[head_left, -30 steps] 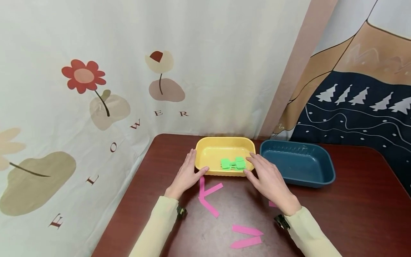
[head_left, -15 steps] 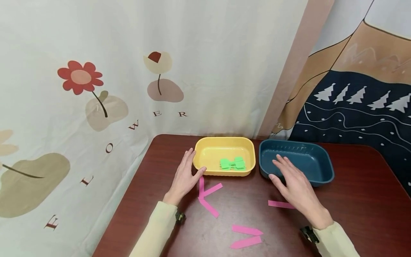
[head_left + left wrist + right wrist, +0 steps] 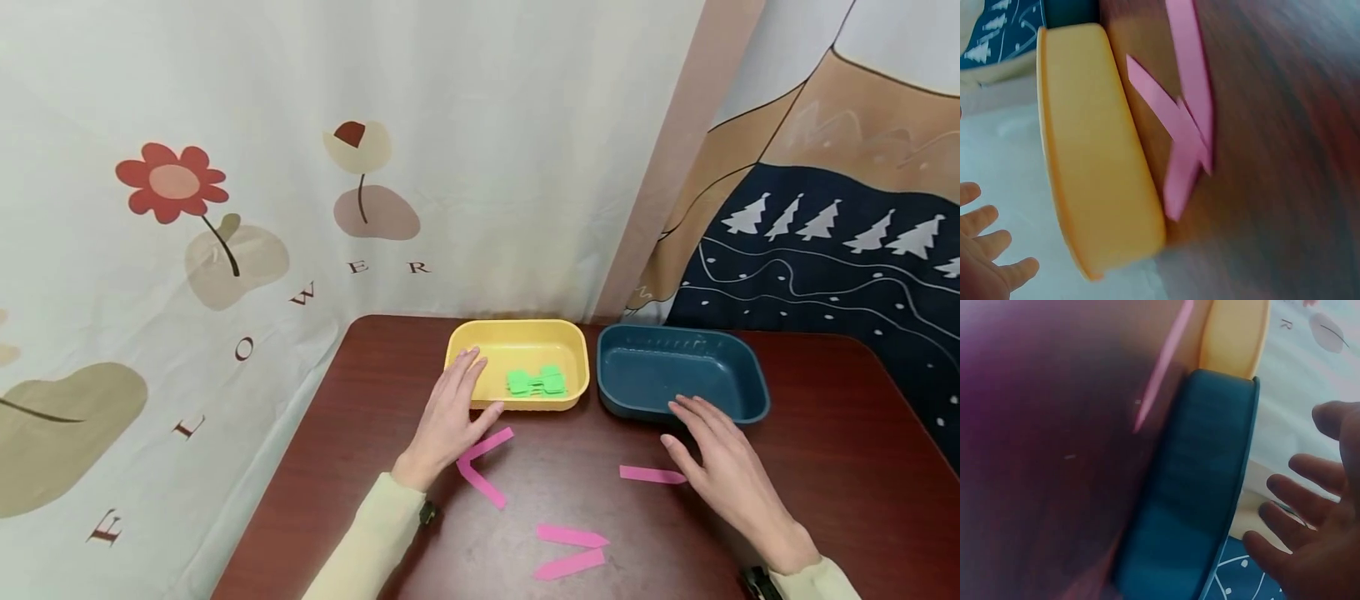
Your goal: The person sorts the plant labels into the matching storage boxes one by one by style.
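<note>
Green pieces (image 3: 536, 382) lie in yellow tray (image 3: 577, 358), apparently done; pink strips (image 3: 572, 536) on table (image 3: 832, 433), apparently remaining. My left hand (image 3: 452, 417) and right hand (image 3: 727, 471): fingers extended, holding nothing.

lt tray (image 3: 540, 353) has cutouts (image 3: 536, 383) in it, rt tray (image 3: 675, 371) just beside, strips (image 3: 567, 536) on tbl (image 3: 562, 467) before both.

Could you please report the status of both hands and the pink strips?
Left hand empty, near yellow tray; right hand empty, near dark-blue tray. Pink strips on brown table. Left hand hides one from head view.
</note>
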Available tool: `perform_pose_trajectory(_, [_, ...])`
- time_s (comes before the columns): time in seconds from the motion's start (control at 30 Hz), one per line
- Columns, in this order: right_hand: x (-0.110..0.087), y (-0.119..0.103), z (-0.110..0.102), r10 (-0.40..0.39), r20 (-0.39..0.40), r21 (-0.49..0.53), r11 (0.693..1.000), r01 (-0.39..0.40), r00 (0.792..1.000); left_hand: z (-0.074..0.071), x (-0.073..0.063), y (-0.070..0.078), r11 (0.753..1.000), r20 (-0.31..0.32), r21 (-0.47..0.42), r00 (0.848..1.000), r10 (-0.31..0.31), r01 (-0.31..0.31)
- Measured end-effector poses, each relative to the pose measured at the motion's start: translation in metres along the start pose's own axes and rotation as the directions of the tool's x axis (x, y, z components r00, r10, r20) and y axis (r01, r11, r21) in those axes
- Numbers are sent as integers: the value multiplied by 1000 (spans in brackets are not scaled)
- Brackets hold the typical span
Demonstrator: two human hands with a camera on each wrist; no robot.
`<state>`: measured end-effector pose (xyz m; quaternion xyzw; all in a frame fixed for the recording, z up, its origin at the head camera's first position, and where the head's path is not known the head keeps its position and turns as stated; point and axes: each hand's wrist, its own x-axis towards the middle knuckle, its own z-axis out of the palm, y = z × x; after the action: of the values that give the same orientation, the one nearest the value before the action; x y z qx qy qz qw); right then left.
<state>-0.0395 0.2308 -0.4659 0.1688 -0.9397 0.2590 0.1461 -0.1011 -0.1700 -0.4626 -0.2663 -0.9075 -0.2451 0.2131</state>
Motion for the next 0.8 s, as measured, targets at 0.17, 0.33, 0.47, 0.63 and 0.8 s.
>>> perform_pose_trajectory(0.17, [-8, 1, 3, -34, -55, -35, 999, 32, 998, 7, 10, 19, 997, 87, 32, 994, 73, -76])
perform_pose_trajectory(0.33, [-12, -2, 7, -11, 47, -32, 999, 12, 999, 17, 24, 39, 985, 194, 76, 971, 137, -154])
perform_pose_trajectory(0.47, [-14, -3, 9, 17, 151, -36, 999, -12, 988, 29, 37, 56, 973, 320, 124, 936, 148, -197])
perform_pose_trajectory(0.63, [-14, -2, 11, 42, 252, -65, 998, -26, 967, 46, 50, 74, 954, 441, 170, 885, 151, -248])
perform_pose_trajectory(0.8, [-15, 0, 13, 71, 327, -93, 995, -43, 942, 63, 57, 83, 949, 493, 160, 855, 162, -272])
